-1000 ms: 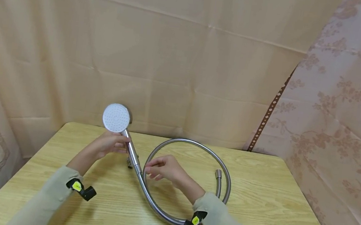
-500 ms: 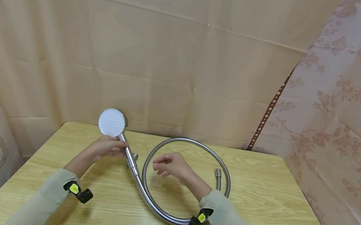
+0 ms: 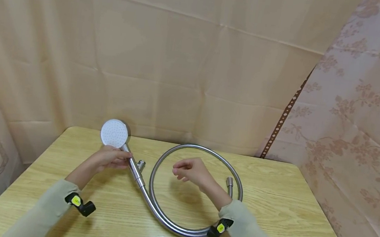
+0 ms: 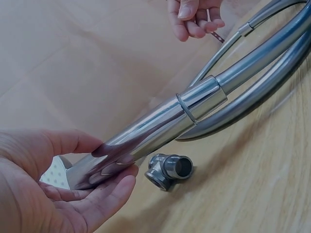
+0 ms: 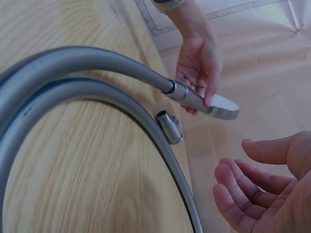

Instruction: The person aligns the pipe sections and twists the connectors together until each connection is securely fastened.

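Note:
At the left of the head view, my left hand [image 3: 109,158] grips the upper handle of a chrome shower head [image 3: 113,133], thumb on one side and fingers beneath. Its white, dotted spray face is turned toward the camera. A metal hose [image 3: 161,217] is joined to the handle's lower end, where a smooth collar [image 4: 201,99] shows in the left wrist view. The hose loops round on the table. Above the inside of that loop hovers my right hand [image 3: 194,170], fingers loosely bent and holding nothing. In the right wrist view, a gap parts its thumb from its fingers [image 5: 238,187].
A small chrome tee fitting [image 3: 140,165] lies on the wooden table [image 3: 281,215] just right of the handle. The hose's free end nut [image 3: 229,181] lies at the loop's right side. Beyond the table's back edge hangs a beige curtain [image 3: 181,74].
My left hand has lowered the shower head and shifted it slightly left, uncovering more of the tee fitting. My right hand has drawn back to the right, away from the handle and hose joint.

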`<act>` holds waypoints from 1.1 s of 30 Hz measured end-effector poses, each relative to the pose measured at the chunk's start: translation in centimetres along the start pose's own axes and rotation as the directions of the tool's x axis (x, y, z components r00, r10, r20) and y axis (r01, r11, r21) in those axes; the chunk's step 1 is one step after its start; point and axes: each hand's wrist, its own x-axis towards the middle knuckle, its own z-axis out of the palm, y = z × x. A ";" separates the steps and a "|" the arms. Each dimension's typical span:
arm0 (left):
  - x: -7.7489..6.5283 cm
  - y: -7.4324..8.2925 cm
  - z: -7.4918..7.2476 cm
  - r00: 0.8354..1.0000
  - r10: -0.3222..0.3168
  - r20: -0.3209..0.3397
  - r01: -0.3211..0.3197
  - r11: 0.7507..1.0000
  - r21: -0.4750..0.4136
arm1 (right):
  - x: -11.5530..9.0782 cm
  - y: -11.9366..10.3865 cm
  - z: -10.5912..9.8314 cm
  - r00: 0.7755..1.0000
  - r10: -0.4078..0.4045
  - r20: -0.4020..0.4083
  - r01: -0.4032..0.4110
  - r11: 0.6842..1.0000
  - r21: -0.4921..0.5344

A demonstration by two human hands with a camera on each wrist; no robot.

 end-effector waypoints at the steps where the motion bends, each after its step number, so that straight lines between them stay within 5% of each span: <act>1: 0.0 -0.1 0.0 1.000 -0.003 -0.002 0.003 1.000 0.000 | 0.0 0.1 -0.2 1.000 0.001 -0.006 -0.001 1.000 -0.003; 9: 0.2 -1.0 -0.2 0.999 -0.022 -0.028 0.023 1.000 0.012 | -0.5 0.9 -2.1 0.998 0.001 -0.067 -0.004 0.999 -0.044; 21: 0.2 -1.5 -0.4 0.996 -0.074 -0.047 0.076 0.997 0.031 | -1.4 2.5 -7.6 0.984 0.050 -0.173 -0.072 0.990 -0.123; 33: 0.4 -1.6 -0.5 0.993 -0.102 -0.065 0.104 0.994 0.034 | -2.3 4.4 -12.1 0.966 0.103 -0.239 -0.166 0.951 -0.259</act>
